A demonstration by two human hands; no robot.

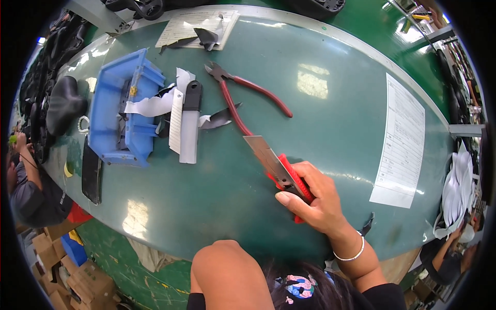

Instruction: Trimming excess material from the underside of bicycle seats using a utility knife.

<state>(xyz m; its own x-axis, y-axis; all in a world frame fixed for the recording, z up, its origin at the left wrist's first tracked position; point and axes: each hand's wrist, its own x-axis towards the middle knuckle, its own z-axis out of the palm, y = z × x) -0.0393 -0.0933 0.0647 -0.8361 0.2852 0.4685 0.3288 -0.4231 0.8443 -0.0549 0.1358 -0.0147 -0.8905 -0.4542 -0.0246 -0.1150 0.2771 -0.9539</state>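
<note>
My right hand (318,199) is closed round a red utility knife (293,181), its wide blade out and pointing up and left over the table. The blade's tip overlaps the handle end of red-handled cutting pliers (222,77), which lie with their jaws apart; whether they touch I cannot tell. Left of the pliers are a black-ended pale strip-shaped tool (190,129) and a white segmented strip (176,121), beside a blue plastic bin (142,134) with scraps in and around it. A bent bare limb (227,274) shows at the lower edge; my left hand is not seen.
A printed sheet (400,144) lies at the right, another (170,31) at the back under dark scraps. A black phone-like slab (92,170) and a black saddle-shaped piece (66,106) are at the left. Other people work at both sides; cardboard boxes (90,284) stand lower left.
</note>
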